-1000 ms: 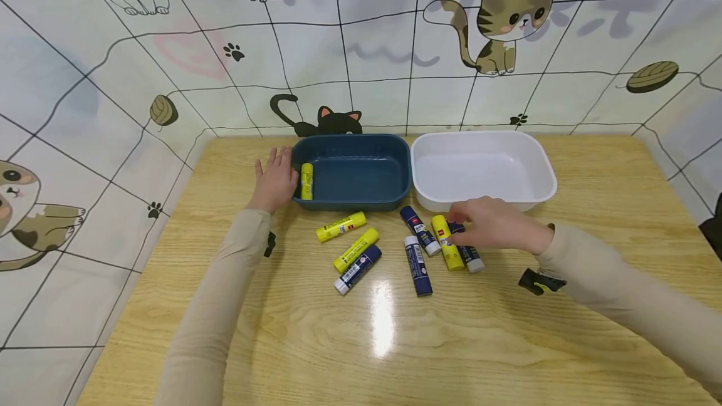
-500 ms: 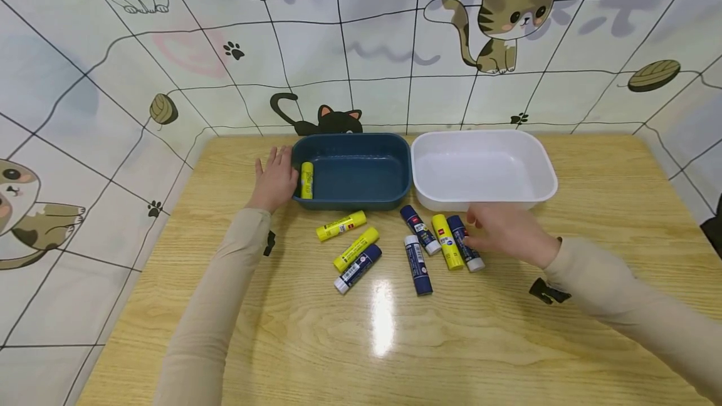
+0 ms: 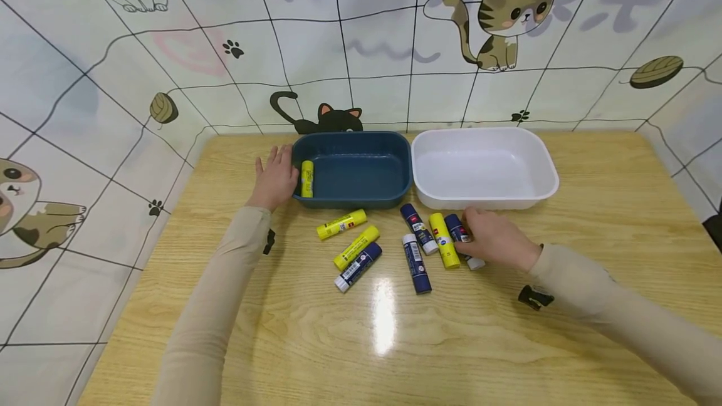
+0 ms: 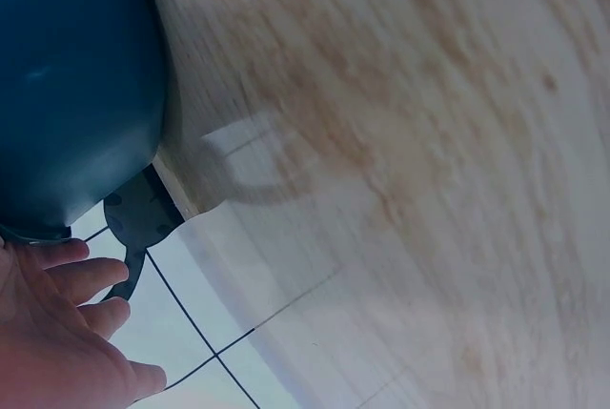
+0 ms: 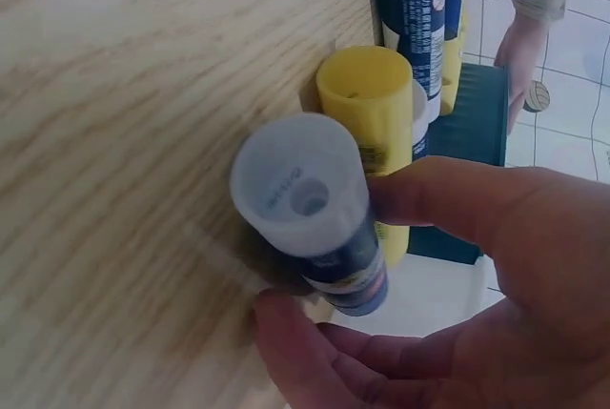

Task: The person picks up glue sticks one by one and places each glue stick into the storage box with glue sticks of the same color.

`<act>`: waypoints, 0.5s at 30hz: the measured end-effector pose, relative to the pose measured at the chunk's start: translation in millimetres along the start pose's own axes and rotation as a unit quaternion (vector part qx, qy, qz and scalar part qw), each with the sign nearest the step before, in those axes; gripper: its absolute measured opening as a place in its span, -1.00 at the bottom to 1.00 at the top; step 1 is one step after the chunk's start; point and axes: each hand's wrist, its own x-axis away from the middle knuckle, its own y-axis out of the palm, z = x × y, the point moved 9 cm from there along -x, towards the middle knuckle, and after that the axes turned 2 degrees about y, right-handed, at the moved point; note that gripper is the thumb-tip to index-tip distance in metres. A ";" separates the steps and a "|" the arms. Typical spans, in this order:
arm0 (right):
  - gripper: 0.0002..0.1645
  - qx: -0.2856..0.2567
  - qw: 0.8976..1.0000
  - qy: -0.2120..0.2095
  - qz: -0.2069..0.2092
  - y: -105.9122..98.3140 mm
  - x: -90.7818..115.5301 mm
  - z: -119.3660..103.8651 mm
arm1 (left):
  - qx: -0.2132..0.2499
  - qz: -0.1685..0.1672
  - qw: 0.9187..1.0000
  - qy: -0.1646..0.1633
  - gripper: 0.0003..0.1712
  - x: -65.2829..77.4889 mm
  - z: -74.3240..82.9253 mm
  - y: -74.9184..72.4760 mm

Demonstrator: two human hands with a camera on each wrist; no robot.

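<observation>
My right hand (image 3: 499, 240) has its thumb and fingers around a navy glue stick (image 5: 334, 271) with a white end, the rightmost of the group. A yellow glue stick (image 3: 444, 240) lies right beside it, and two more navy ones, an upper stick (image 3: 419, 229) and a lower stick (image 3: 416, 264), lie to the left. My left hand (image 3: 274, 179) rests with fingers extended against the left end of the dark blue bin (image 3: 352, 203). Inside that bin a yellow glue stick (image 3: 307, 178) leans at the left wall.
A white bin (image 3: 485, 200) stands against the blue one's right side. In front of the blue bin lie two yellow glue sticks, one upper (image 3: 341, 224) and one lower (image 3: 356, 247), plus a navy one (image 3: 358, 267). Cat-printed cloth (image 3: 383, 49) hangs behind the wooden table (image 3: 316, 343).
My right hand has shifted from over the yellow glue stick rightward, then closed in around the navy glue stick beside it. The left hand stays at the blue bin.
</observation>
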 end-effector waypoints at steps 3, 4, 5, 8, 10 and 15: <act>-0.52 -0.014 1.000 0.001 -0.012 2.6 -2.5 1.3 | -0.002 0.001 1.000 0.000 -0.35 -0.4 0.3 -0.7; -0.51 -0.021 1.000 0.001 -0.015 3.4 -3.1 1.6 | -0.002 0.001 1.000 0.001 -0.35 -0.3 0.5 -0.8; -0.51 -0.027 0.999 0.000 -0.019 4.2 -3.5 2.0 | -0.002 0.000 1.000 0.001 -0.35 -0.2 0.8 -1.1; -0.51 -0.039 0.999 0.001 -0.026 5.6 -3.7 2.9 | -0.001 0.000 1.000 0.002 -0.35 0.6 1.6 -1.5; -0.51 -0.042 0.999 0.002 -0.029 6.0 -3.3 3.4 | 0.001 -0.001 1.000 0.003 -0.35 1.3 2.2 -1.9; -0.52 -0.041 0.999 -0.003 -0.027 5.0 -0.4 3.3 | 0.000 0.000 1.000 0.005 -0.35 1.9 2.6 -3.1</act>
